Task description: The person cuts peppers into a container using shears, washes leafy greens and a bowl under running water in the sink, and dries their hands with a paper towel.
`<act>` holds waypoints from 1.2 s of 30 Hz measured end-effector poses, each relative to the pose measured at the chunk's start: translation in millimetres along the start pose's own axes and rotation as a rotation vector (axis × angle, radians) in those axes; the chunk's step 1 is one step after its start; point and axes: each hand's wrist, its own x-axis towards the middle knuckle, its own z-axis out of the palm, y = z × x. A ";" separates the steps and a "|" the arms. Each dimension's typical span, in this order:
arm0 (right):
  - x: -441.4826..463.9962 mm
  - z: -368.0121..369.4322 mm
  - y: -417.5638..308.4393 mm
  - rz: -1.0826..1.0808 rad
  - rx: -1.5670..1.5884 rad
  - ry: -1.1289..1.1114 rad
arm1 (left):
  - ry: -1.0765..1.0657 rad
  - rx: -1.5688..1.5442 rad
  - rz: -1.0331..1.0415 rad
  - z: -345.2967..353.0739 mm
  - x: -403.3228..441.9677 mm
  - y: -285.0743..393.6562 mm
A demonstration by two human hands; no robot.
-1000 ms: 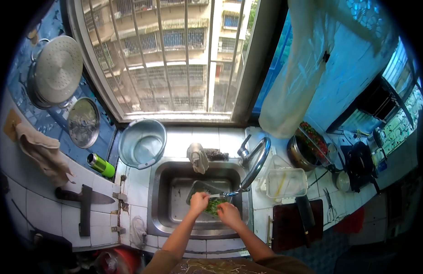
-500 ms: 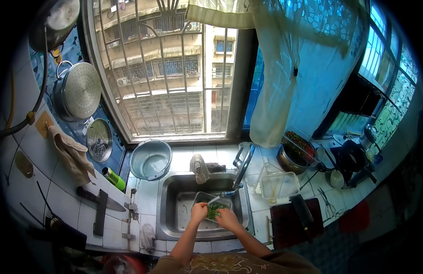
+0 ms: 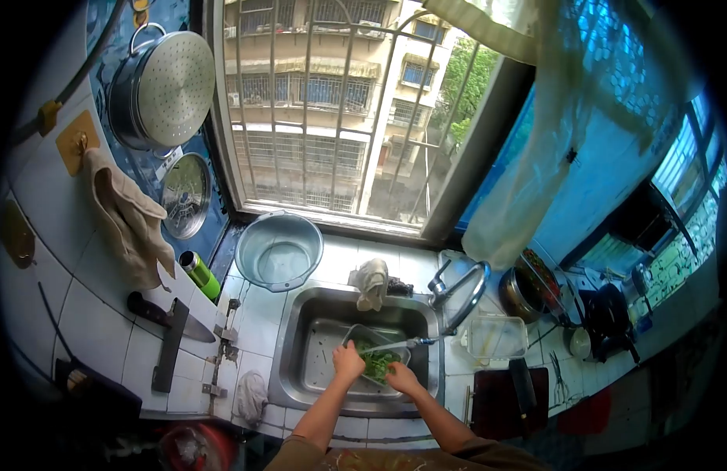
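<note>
- Sitting in the sink (image 3: 310, 373), leafy greens (image 3: 379, 364), bright, loose, inside a clear container (image 3: 353, 333).
- Container looks see-through, smooth, roughly rectangular; sink is grey metal, rounded corners.
- Left hand (image 3: 348, 363) at container's left side, right hand (image 3: 401, 377) by greens' right edge.
- Hands apart from each other; can't tell how tightly fingers close.
- Forearms angle inward, reaching forward.

Between the left hand (image 3: 348, 363) and right hand (image 3: 400, 378), greens (image 3: 377, 361) lie in a container (image 3: 351, 333) inside the sink (image 3: 316, 345). Beyond the hands, a cloth (image 3: 371, 284) hangs at the sink's far rim. Beyond and left of the left hand, a basin (image 3: 279, 253) stands on the counter (image 3: 257, 330). Right of the right hand, a cleaver (image 3: 522, 385) lies on a cutting board (image 3: 495, 402).
</note>
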 end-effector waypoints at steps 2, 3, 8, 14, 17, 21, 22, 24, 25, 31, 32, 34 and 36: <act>31.7 17.3 21.4 0.088 0.131 0.113 | 0.221 0.165 0.063 8.4 12.1 -4.2; 43.4 16.4 19.7 0.223 0.145 0.075 | 0.235 0.247 0.044 17.4 24.8 -9.4; 134.5 102.3 107.1 0.286 0.077 0.247 | -0.190 0.358 -0.006 32.3 60.2 -27.9; 132.3 99.0 12.2 0.481 -0.048 0.038 | -0.218 0.449 0.130 48.7 74.8 -43.8; 144.7 113.8 11.9 0.081 -0.319 -0.007 | -0.209 0.408 0.154 51.4 77.7 -48.0; 135.8 82.8 9.0 0.036 -0.343 -0.001 | -0.239 0.441 0.175 43.5 78.9 -45.5; 142.6 91.2 17.7 0.043 -0.336 0.009 | -0.261 0.434 0.189 35.9 77.8 -43.0; 158.3 103.2 22.0 0.225 -0.245 0.031 | -0.276 0.432 0.209 30.5 80.0 -39.0; 160.7 98.9 21.3 0.223 -0.241 0.039 | -0.270 0.447 0.203 31.2 80.0 -38.8; 113.4 19.6 -32.3 0.139 -0.199 -0.134 | -0.293 0.453 0.194 20.3 78.7 -34.5; 105.2 8.9 -38.5 0.155 -0.221 -0.143 | -0.306 0.449 0.185 17.3 78.4 -33.3; 100.5 4.3 -32.9 0.165 -0.244 -0.154 | -0.300 0.454 0.183 18.5 79.5 -35.0; 95.6 12.1 -19.4 -0.031 -0.305 -0.016 | -0.293 0.457 0.179 17.8 79.9 -35.1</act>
